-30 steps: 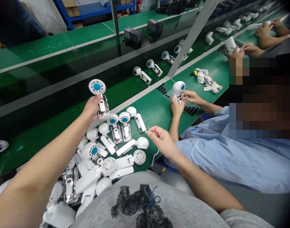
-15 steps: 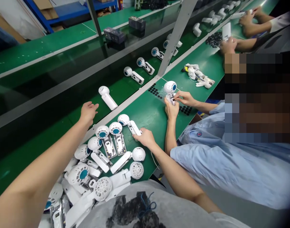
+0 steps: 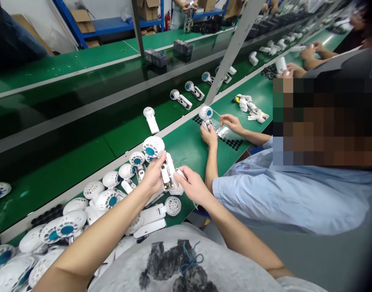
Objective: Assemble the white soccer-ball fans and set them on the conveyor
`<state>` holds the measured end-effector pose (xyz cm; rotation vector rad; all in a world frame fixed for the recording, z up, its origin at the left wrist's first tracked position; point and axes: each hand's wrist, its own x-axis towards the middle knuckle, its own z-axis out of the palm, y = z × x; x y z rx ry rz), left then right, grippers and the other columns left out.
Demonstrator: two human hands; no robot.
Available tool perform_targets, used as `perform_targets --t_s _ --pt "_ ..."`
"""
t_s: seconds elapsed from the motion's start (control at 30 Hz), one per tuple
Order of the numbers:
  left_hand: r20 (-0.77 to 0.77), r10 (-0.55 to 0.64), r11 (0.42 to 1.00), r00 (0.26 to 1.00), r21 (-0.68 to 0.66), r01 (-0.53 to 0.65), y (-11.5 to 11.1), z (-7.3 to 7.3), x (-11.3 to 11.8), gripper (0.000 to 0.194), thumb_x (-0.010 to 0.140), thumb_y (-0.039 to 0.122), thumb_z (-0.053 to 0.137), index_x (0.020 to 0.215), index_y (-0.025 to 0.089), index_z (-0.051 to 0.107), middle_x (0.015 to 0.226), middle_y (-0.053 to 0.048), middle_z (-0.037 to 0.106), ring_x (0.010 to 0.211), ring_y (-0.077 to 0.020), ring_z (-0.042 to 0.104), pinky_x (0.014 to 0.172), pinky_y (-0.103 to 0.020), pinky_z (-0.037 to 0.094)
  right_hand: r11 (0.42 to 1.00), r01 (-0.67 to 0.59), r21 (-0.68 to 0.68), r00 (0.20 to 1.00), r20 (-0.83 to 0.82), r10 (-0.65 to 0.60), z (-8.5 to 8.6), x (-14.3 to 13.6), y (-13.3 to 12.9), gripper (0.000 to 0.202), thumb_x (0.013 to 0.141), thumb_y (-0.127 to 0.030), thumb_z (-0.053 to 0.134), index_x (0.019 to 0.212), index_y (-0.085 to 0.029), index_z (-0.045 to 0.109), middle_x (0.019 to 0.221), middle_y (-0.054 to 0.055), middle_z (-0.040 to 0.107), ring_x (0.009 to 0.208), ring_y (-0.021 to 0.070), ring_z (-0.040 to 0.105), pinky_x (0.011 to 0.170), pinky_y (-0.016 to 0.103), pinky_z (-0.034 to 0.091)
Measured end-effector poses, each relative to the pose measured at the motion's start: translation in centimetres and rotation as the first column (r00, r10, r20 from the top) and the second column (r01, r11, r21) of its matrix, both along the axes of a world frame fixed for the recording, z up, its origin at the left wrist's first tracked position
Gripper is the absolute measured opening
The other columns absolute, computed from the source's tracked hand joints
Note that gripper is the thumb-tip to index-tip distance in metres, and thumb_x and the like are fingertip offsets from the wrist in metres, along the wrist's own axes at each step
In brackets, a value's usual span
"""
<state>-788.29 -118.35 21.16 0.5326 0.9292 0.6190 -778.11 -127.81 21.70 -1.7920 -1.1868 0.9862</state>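
My left hand (image 3: 153, 175) is wrapped round a white handheld fan (image 3: 153, 147), its round head with a blue centre facing up and its handle open, showing the inside. Close on the right, my right hand (image 3: 190, 182) is closed on a small white piece (image 3: 180, 173) at the side of that handle; the fingers partly hide it. Beneath and to the left of both hands lies a pile of white fans (image 3: 108, 199) on the green table (image 3: 186, 148).
A co-worker's hands (image 3: 210, 136) hold another fan beside black round pads (image 3: 231, 143). Fans lie on the conveyor (image 3: 112, 142) beyond a metal rail (image 3: 170, 129). A slanted metal post (image 3: 231, 48) rises behind. White gloves (image 3: 251, 108) lie at the right.
My left hand has come back from over the conveyor and now holds a fan. My right hand has stayed near its place. The view has shifted left, and the co-worker's hands have moved apart.
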Motion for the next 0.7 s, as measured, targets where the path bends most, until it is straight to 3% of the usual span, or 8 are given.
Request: perform_targets --t_s 0.07,0.13,0.3,0.4,0.5,0.57,0.7 --pt "-0.015 -0.017 1.000 1.000 0.019 0.017 -0.3 0.7 -1.3 0.026 0.072 0.039 0.068 0.079 0.017 0.057 0.064 0.001 0.058 0.058 -0.0123 0.057 0.058 -0.024 0.048 0.994 -0.024 0.107 1.000 0.012 0.023 1.3 -0.5 -0.7 0.025 0.092 -0.032 0.035 0.081 -0.019 0.053 0.063 -0.003 0.049 0.060 0.0118 0.047 0.059 0.023 0.035" --pt "-0.023 -0.044 0.998 0.999 0.050 0.045 -1.0 1.3 -2.6 0.029 0.070 0.040 0.070 0.081 0.016 0.057 0.063 0.002 0.056 0.056 -0.0113 0.055 0.054 -0.022 0.046 0.985 -0.044 0.167 0.999 0.018 0.042 2.1 -0.9 -1.1 0.024 0.092 -0.027 0.035 0.078 -0.019 0.052 0.062 -0.004 0.049 0.060 0.0113 0.047 0.061 0.023 0.035" --pt "-0.024 -0.081 0.988 0.996 0.128 0.083 -3.1 1.7 -4.2 0.032 0.071 0.040 0.068 0.092 0.019 0.056 0.065 0.004 0.053 0.055 -0.0102 0.052 0.052 -0.021 0.043 0.985 -0.103 0.138 0.995 0.021 0.101 2.7 -1.9 -1.4 0.017 0.088 -0.024 0.044 0.073 -0.019 0.051 0.059 -0.005 0.050 0.057 0.0108 0.047 0.059 0.022 0.035" --pt "-0.088 -0.104 0.966 0.991 0.228 0.122 -3.7 1.8 -4.5 0.036 0.074 0.040 0.066 0.101 0.019 0.054 0.076 0.001 0.058 0.067 -0.0130 0.056 0.061 -0.023 0.045 0.983 -0.160 0.094 0.987 0.048 0.156 2.8 -2.3 -1.6 0.017 0.087 -0.023 0.047 0.071 -0.019 0.051 0.057 -0.005 0.050 0.055 0.0108 0.046 0.057 0.022 0.034" --pt "-0.177 -0.120 0.908 0.977 0.378 0.180 -3.5 2.2 -5.2 0.039 0.075 0.034 0.066 0.109 0.019 0.053 0.104 -0.002 0.059 0.094 -0.0169 0.055 0.081 -0.025 0.043 0.977 -0.197 0.086 0.976 0.114 0.187 2.9 -2.6 -1.7 0.016 0.086 -0.021 0.048 0.070 -0.018 0.051 0.059 -0.004 0.051 0.056 0.0111 0.046 0.057 0.023 0.034" --pt "-0.184 -0.179 0.901 0.967 0.364 0.236 -3.1 2.5 -5.7 0.041 0.076 0.031 0.064 0.114 0.021 0.052 0.112 -0.003 0.058 0.101 -0.0186 0.053 0.084 -0.026 0.042 0.973 -0.216 0.083 0.972 0.116 0.206 2.9 -2.8 -1.5 0.016 0.086 -0.021 0.048 0.070 -0.018 0.051 0.059 -0.004 0.052 0.056 0.0113 0.047 0.058 0.023 0.034" --pt "-0.140 -0.236 0.943 0.962 0.205 0.261 -2.7 2.9 -6.8 0.039 0.076 0.031 0.059 0.113 0.022 0.052 0.098 -0.001 0.062 0.082 -0.0172 0.058 0.071 -0.026 0.045 0.971 -0.234 0.054 0.972 0.016 0.233 2.8 -3.0 -1.0 0.020 0.087 -0.022 0.046 0.068 -0.019 0.049 0.056 -0.005 0.052 0.054 0.0106 0.046 0.059 0.023 0.035"
